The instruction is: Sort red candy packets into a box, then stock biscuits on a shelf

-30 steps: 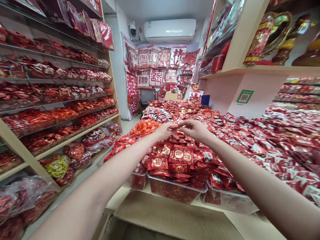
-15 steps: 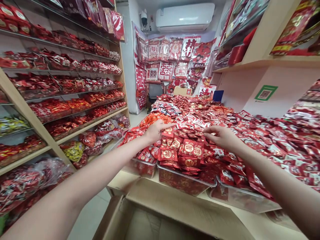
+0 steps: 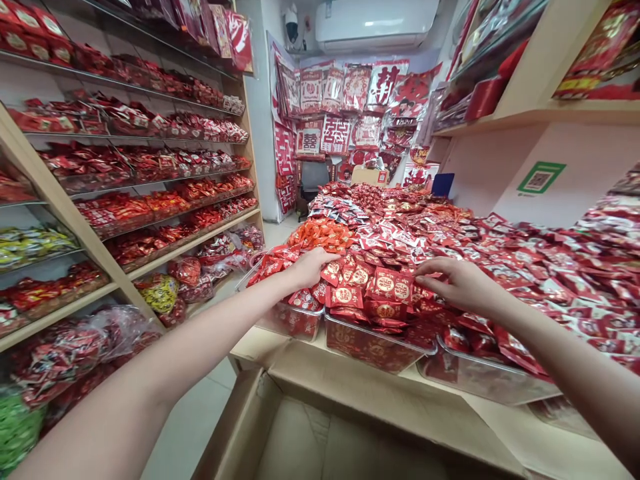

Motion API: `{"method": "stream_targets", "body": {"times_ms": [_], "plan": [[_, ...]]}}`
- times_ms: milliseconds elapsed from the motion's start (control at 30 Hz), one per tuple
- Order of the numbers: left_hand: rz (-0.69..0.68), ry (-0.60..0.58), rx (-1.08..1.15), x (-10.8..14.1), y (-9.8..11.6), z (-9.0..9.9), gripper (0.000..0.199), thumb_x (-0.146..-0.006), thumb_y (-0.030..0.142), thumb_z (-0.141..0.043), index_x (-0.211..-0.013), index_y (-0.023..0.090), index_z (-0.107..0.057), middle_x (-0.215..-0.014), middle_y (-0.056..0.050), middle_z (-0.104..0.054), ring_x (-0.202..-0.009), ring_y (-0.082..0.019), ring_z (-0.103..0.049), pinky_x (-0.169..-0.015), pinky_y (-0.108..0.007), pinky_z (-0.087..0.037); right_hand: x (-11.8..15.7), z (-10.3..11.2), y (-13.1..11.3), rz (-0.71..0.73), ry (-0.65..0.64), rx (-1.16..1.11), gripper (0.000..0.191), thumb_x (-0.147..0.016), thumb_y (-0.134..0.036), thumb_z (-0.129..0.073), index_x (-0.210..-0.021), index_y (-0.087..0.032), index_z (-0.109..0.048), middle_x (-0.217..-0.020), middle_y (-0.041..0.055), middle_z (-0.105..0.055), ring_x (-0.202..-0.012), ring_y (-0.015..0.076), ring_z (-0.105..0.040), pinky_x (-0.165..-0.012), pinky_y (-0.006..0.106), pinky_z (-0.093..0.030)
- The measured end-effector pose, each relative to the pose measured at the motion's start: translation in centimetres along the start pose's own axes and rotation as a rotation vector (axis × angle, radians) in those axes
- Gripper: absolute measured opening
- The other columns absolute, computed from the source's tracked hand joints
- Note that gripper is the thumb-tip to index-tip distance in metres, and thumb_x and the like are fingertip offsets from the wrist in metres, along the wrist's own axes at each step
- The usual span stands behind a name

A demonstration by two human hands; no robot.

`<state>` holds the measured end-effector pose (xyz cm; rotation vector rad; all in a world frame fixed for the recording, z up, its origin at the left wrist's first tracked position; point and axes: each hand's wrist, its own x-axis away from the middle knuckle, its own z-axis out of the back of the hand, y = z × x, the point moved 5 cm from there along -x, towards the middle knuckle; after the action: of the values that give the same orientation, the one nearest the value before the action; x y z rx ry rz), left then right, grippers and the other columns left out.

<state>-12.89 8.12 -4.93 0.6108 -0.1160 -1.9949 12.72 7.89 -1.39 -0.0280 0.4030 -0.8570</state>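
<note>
My left hand (image 3: 316,267) reaches over the left side of a heap of red candy packets (image 3: 387,283) with gold round prints. Its index finger is stretched out along the packets; the other fingers are partly hidden. At the right side of the same heap, my right hand (image 3: 450,281) has bent fingers, with the thumb apart from them. No packet shows in its grasp. The heap rises above a clear plastic bin (image 3: 370,343). Closer to me stands an open cardboard box (image 3: 400,400).
Orange packets (image 3: 323,235) lie beyond my left hand. To the right, another clear bin (image 3: 490,373) holds red packets, with more spread behind. Shelves (image 3: 145,263) of packets line the left wall. An overhead shelf (image 3: 505,117) juts out at the right.
Both hands have come slightly nearer to me over the heap, and the left has shifted a little left. The view has tilted down slightly.
</note>
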Motion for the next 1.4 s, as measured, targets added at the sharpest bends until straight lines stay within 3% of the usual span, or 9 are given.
{"method": "stream_targets", "body": {"times_ms": [200, 333, 433, 700, 867, 1033, 1233, 1333, 1400], "plan": [[0.097, -0.029, 0.23, 0.4, 0.0, 0.8, 0.046, -0.064, 0.0, -0.046, -0.102, 0.021, -0.062, -0.105, -0.003, -0.062, -0.097, -0.017, -0.053, -0.087, -0.027, -0.038, 0.9, 0.7, -0.4, -0.002, 0.025, 0.02, 0.018, -0.077, -0.031, -0.047, -0.08, -0.021, -0.062, -0.084, 0.0035, -0.065, -0.077, 0.018, -0.059, -0.068, 0.028, -0.044], [0.21, -0.005, 0.383, 0.6, -0.5, 0.8, 0.037, -0.064, 0.005, -0.049, -0.094, 0.019, -0.066, -0.089, -0.002, -0.068, -0.078, -0.017, -0.059, -0.072, -0.025, -0.044, 0.8, 0.5, -5.0, 0.147, 0.068, 0.033, 0.019, -0.079, -0.025, -0.045, -0.081, -0.018, -0.062, -0.084, 0.0065, -0.064, -0.08, 0.0185, -0.056, -0.075, 0.03, -0.042], [0.278, 0.044, 0.506, 0.6, -0.6, 0.5, 0.029, -0.065, 0.013, -0.053, -0.09, 0.015, -0.066, -0.081, -0.003, -0.068, -0.066, -0.015, -0.058, -0.064, -0.025, -0.045, 0.1, -1.3, -8.9, 0.291, -0.003, 0.08, 0.019, -0.08, -0.022, -0.045, -0.08, -0.016, -0.063, -0.08, 0.0073, -0.064, -0.078, 0.0185, -0.055, -0.074, 0.031, -0.04], [0.41, 0.382, 0.833, 1.9, 0.0, 1.5, 0.053, -0.069, 0.016, -0.054, -0.119, 0.012, -0.038, -0.09, -0.008, -0.06, -0.064, -0.009, -0.055, -0.056, -0.021, -0.043, -3.0, -5.0, -12.3, 0.396, -0.17, 0.165, 0.016, -0.077, -0.023, -0.052, -0.086, -0.014, -0.061, -0.083, 0.0077, -0.065, -0.077, 0.0183, -0.054, -0.076, 0.03, -0.035], [0.475, 0.634, 1.436, 6.0, 1.7, 2.2, 0.039, -0.065, 0.01, -0.055, -0.102, 0.019, -0.049, -0.081, -0.001, -0.061, -0.064, -0.01, -0.057, -0.058, -0.022, -0.046, -4.3, -5.6, -13.5, 0.368, -0.312, 0.284, 0.013, -0.075, -0.015, -0.048, -0.077, -0.013, -0.06, -0.076, 0.0092, -0.066, -0.07, 0.0179, -0.057, -0.075, 0.028, -0.035], [0.488, 0.759, 1.776, 9.9, 4.0, 1.7, 0.016, -0.068, 0.005, -0.046, -0.077, 0.016, -0.053, -0.077, -0.001, -0.062, -0.071, -0.013, -0.059, -0.065, -0.027, -0.049, -5.6, -6.0, -14.5, 0.32, -0.313, 0.304, 0.023, -0.067, -0.009, -0.051, -0.089, -0.011, -0.057, -0.081, 0.0106, -0.066, -0.075, 0.0217, -0.058, -0.07, 0.028, -0.037], [0.658, 0.649, 1.913, 12.3, 5.2, -1.3, 0.013, -0.073, 0.012, -0.044, -0.081, 0.017, -0.053, -0.064, 0.002, -0.055, -0.049, -0.007, -0.052, -0.042, -0.016, -0.042, -6.1, -5.0, -14.3, 0.262, -0.274, 0.264, 0.011, -0.064, -0.014, -0.058, -0.075, -0.011, -0.061, -0.076, 0.0107, -0.065, -0.075, 0.021, -0.058, -0.069, 0.027, -0.038], [0.623, 0.605, 1.705, 12.5, 5.9, -1.8, 0.016, -0.076, 0.024, -0.05, -0.091, 0.02, -0.052, -0.064, 0.004, -0.054, -0.038, -0.002, -0.041, -0.031, -0.012, -0.029, -5.1, -3.6, -14.4, 0.215, -0.171, 0.185, 0.015, -0.073, -0.023, -0.053, -0.082, -0.012, -0.06, -0.082, 0.0094, -0.064, -0.077, 0.0181, -0.057, -0.066, 0.025, -0.039], [0.617, 0.546, 1.558, 12.5, 6.6, -2.1, 0.025, -0.075, 0.034, -0.054, -0.096, 0.023, -0.05, -0.066, 0.005, -0.056, -0.038, -0.003, -0.042, -0.031, -0.012, -0.029, -3.8, -3.0, -14.8, 0.155, -0.136, -0.044, 0.019, -0.076, -0.027, -0.05, -0.086, -0.014, -0.058, -0.081, 0.0057, -0.064, -0.071, 0.0141, -0.056, -0.059, 0.022, -0.04]]}}
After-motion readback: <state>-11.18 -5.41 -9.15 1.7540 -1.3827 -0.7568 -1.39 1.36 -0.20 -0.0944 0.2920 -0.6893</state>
